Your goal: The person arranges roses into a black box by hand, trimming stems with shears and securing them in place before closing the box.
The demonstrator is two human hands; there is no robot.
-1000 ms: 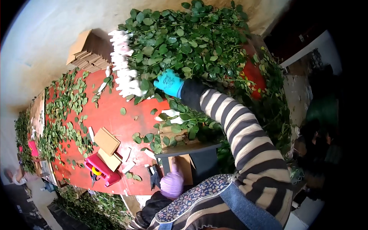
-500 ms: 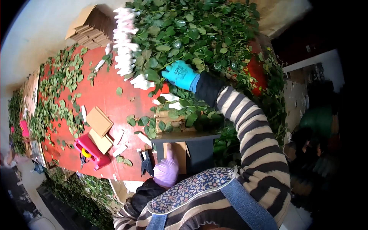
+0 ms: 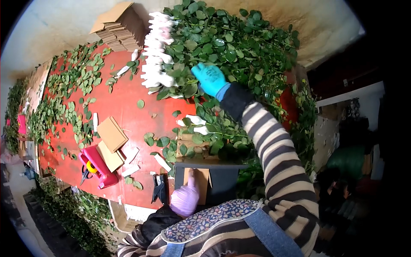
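Stems [image 3: 248,53] on counter [image 3: 124,100], beneath and beyond our right hand [image 3: 209,79]; long axis roughly left to right, white wrapped ends [image 3: 157,55] leftward. Right hand nearer; left hand [image 3: 185,200] well apart, at cardboard [image 3: 201,184]. Stems leafy, deep green, tangled. We cannot tell whether right fingers pinch one; left points one finger, rest unclear.

On the table [image 3: 124,103], stacked cardboard [image 3: 122,30] lies left of leafy stems [image 3: 231,51]; nearer, scissors [image 3: 85,174] lie left of a tape dispenser [image 3: 102,169].
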